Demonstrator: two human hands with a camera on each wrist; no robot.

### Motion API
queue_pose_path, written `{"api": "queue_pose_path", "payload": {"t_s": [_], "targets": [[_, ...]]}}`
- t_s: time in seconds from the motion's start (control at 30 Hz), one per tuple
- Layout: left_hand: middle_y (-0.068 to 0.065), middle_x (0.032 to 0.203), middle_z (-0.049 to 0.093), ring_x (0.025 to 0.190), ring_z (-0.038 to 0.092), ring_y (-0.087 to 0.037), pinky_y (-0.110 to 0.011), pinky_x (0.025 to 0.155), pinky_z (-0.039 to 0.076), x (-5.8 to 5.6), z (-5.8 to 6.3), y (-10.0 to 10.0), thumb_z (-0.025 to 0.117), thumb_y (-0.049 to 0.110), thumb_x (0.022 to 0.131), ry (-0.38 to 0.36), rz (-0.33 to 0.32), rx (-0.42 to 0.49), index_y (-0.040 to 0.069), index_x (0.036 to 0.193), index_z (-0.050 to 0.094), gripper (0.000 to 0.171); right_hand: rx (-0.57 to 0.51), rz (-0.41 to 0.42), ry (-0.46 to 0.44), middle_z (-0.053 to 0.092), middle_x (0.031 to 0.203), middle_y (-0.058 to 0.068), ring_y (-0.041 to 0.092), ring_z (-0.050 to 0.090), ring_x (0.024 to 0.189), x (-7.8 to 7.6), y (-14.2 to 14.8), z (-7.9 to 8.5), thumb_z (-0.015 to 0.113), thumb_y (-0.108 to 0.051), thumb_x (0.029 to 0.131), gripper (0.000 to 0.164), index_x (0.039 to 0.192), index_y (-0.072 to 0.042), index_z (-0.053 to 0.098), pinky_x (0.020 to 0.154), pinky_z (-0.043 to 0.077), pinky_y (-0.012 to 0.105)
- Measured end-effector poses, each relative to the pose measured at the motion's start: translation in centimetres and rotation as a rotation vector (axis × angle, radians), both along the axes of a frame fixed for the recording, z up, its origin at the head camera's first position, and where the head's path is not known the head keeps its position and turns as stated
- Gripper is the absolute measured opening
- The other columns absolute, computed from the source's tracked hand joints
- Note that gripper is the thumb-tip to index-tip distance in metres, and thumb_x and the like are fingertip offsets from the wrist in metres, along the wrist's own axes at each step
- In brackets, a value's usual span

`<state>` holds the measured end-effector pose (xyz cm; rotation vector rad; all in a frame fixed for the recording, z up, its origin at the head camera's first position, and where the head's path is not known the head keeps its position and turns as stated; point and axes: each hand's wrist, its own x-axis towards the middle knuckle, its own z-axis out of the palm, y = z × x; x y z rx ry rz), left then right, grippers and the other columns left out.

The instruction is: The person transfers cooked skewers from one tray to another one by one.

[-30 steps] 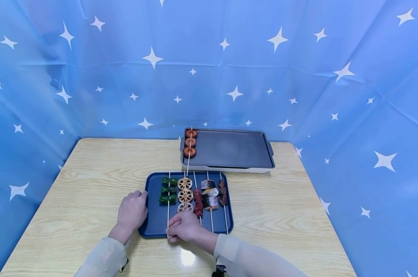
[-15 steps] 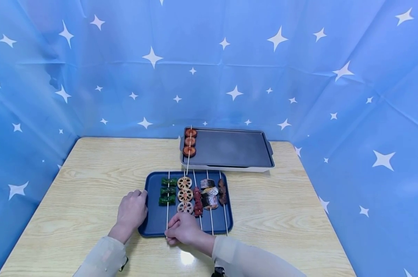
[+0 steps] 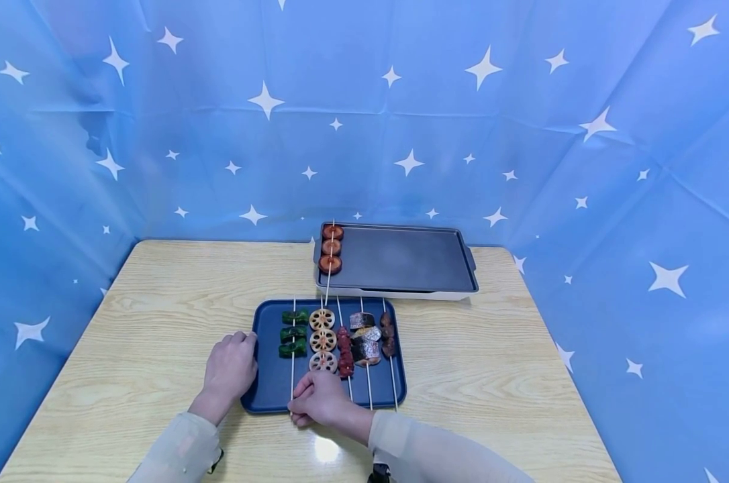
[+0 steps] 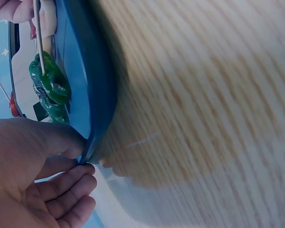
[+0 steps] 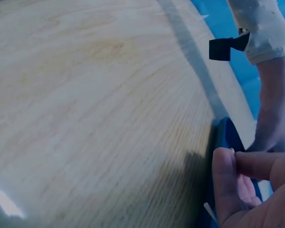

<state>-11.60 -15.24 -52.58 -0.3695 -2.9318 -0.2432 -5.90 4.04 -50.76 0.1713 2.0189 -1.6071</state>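
My left hand [image 3: 231, 365] grips the left rim of a dark blue tray [image 3: 264, 392]; in the left wrist view thumb and forefinger pinch the rim [image 4: 88, 149]. At the tray's front edge my right hand [image 3: 325, 400] pinches the lower stick end of a green pepper skewer [image 3: 293, 333], whose pepper pieces lie toward the tray's back. To its right are a lotus root skewer [image 3: 323, 340], a red meat skewer [image 3: 345, 352], a fish skewer [image 3: 366, 339] and a brown meat skewer [image 3: 388, 335]. The right hand hides the lotus stick's lower end.
Behind the tray stands a rectangular griddle [image 3: 401, 258] with a dark plate. A skewer of round brown mushroom-like slices [image 3: 331, 247] lies along its left side, its stick reaching over the tray. A starry blue curtain [image 3: 364, 134] surrounds the wooden table [image 3: 473, 362].
My right hand has drawn slightly left and toward me, uncovering more of the lowest lotus slice. The pepper skewer's stick has shifted slightly with it. The left hand stays on the rim.
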Motion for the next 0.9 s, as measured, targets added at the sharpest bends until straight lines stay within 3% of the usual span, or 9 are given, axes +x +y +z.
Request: {"api": "queue_pose_path", "payload": {"t_s": [0.23, 0.47, 0.9], "targets": [[-0.018, 0.095, 0.067, 0.08, 0.063, -0.032, -0.046, 0.072, 0.054, 0.0, 0.1, 0.0, 0.065, 0.003, 0.078, -0.009, 0.004, -0.002, -0.005, 0.112, 0.068, 0.035, 0.05, 0.037, 0.029, 0.067, 0.069, 0.007, 0.014, 0.066, 0.054, -0.3, 0.1, 0.2, 0.071, 0.004, 0.081, 0.011, 0.086, 0.0, 0.062, 0.054, 0.059, 0.029], [-0.018, 0.095, 0.067, 0.08, 0.063, -0.032, -0.046, 0.072, 0.054, 0.0, 0.2, -0.1, 0.066, 0.003, 0.078, -0.01, 0.005, -0.006, -0.005, 0.112, 0.067, 0.035, 0.059, 0.081, 0.087, 0.07, 0.07, 0.011, 0.017, 0.068, 0.055, -0.7, 0.9, 0.5, 0.071, 0.002, 0.082, 0.009, 0.085, -0.002, 0.063, 0.054, 0.059, 0.029], [-0.018, 0.094, 0.067, 0.081, 0.063, -0.033, -0.046, 0.074, 0.054, 0.1, 0.3, 0.1, 0.067, 0.004, 0.077, -0.001, 0.011, -0.004, -0.005, 0.11, 0.068, 0.035, 0.103, 0.094, 0.2, 0.072, 0.086, 0.02, 0.032, 0.072, 0.075, -3.6, 6.1, 3.1, 0.068, -0.005, 0.086, 0.014, 0.097, 0.003, 0.067, 0.064, 0.061, 0.035]]}}
